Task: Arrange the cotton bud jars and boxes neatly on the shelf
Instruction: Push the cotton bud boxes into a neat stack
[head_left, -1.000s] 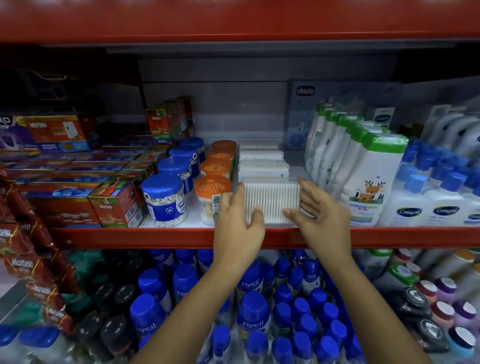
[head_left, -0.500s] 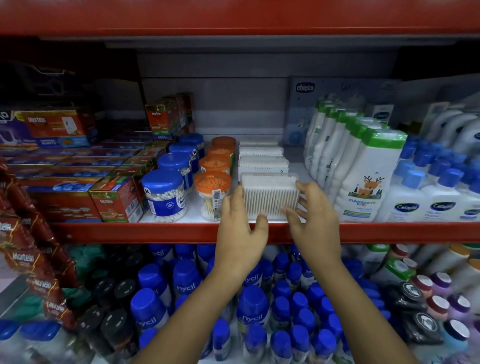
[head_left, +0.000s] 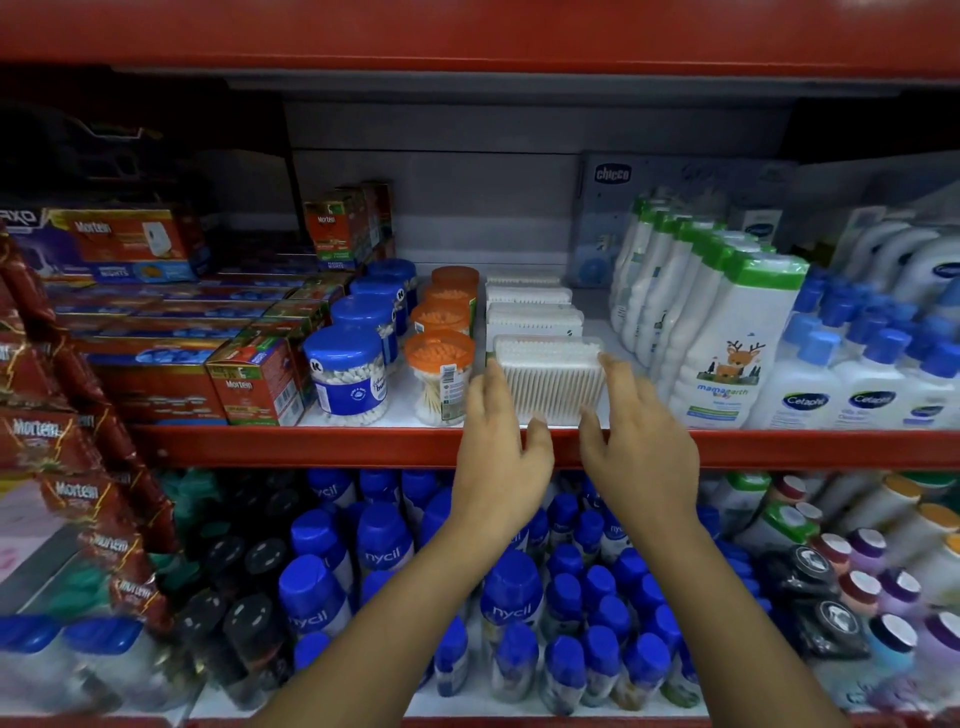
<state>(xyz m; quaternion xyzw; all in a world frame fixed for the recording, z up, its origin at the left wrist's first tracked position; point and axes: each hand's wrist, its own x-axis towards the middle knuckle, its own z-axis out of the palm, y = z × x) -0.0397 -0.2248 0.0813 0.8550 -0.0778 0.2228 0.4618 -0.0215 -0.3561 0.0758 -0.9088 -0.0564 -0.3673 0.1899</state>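
Both hands, left hand (head_left: 498, 457) and right hand (head_left: 636, 441), loosely flank the front cotton bud box (head_left: 553, 382) at the shelf (head_left: 291, 444) edge, fingers spread, squaring it; next, probably nudge it flush.

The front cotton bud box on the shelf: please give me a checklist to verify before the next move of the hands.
1. Front cotton bud box stands upright: ok.
2. Left hand and right hand flank the box, fingers spread, no firm grip: ok.
3. Box in line with the row of boxes behind: ok, roughly.
4. Clear of the orange-lid jar: cannot tell, left hand covers the gap.
5. Clear of the green-cap bottle: ok.
6. Box fully behind the shelf edge: cannot tell, the hands cover its base.
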